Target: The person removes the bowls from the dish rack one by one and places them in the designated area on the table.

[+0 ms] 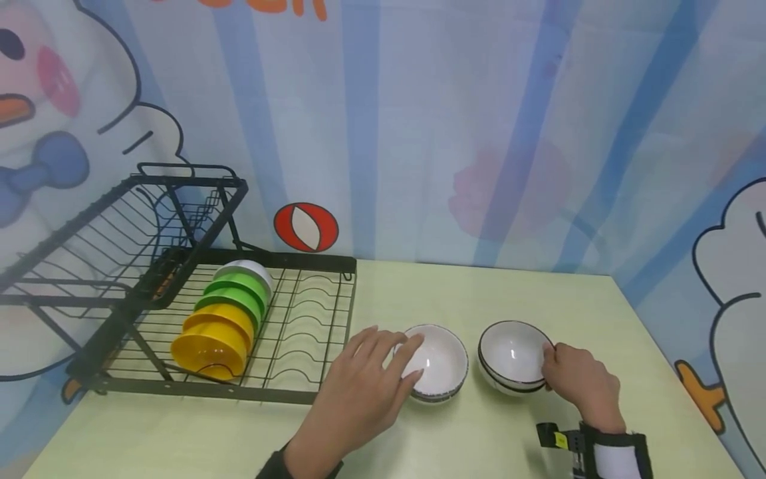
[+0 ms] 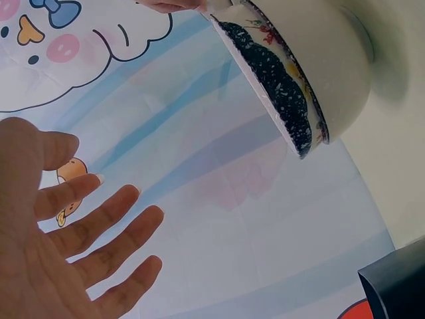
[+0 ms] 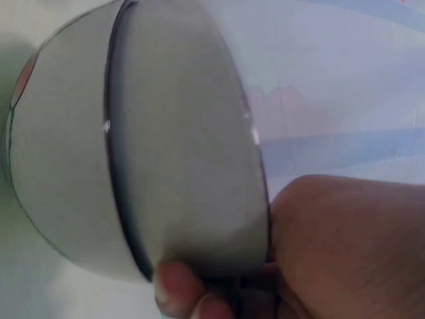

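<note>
Right hand (image 1: 579,380) pinches upper bowl (image 1: 513,349) by its rim, lower bowl (image 1: 504,385) likely blocking beneath that grip; left hand (image 1: 366,387) spreads empty.

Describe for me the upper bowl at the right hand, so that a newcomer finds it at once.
On the pale table, right of the black dish rack, stand two stacks of bowls. In the stack farther from the rack, look for the top bowl. The right hand grips its dark rim, and its white inside shows, unlike that of the bowl beneath.
</note>
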Demonstrator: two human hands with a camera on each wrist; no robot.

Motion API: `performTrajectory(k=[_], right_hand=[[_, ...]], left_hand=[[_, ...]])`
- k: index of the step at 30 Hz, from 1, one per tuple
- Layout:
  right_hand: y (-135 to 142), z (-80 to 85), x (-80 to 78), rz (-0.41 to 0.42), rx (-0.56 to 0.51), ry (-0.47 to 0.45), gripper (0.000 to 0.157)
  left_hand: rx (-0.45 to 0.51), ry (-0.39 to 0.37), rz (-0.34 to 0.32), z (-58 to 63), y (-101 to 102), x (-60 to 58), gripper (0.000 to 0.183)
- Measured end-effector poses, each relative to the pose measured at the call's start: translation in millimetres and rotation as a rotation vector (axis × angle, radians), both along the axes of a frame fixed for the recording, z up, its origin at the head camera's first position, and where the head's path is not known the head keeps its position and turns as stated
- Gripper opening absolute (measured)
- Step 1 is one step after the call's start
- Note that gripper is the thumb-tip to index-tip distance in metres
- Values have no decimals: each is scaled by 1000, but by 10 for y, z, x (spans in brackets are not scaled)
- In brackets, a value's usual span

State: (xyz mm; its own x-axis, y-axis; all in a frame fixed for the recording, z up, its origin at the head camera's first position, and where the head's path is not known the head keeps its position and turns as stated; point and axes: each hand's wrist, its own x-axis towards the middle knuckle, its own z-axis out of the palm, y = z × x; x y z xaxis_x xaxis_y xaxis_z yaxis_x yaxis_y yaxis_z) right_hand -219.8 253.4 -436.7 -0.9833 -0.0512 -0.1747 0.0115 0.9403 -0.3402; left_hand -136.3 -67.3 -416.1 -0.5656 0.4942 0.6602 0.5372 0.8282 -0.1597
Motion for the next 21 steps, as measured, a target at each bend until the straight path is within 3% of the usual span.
performTrajectory(k=[6,12,21], right_hand=[[55,32,26,-45,-33,-15,47],[27,128,86,-166,-71,97,52],[-188,262,170,-110,-103,204,50]], left_hand=[[-22,-7,18,7,-29,-3,33],[-41,-92,51,17,-93,-26,26],[-49,-191,130,6,-232,-63,27]])
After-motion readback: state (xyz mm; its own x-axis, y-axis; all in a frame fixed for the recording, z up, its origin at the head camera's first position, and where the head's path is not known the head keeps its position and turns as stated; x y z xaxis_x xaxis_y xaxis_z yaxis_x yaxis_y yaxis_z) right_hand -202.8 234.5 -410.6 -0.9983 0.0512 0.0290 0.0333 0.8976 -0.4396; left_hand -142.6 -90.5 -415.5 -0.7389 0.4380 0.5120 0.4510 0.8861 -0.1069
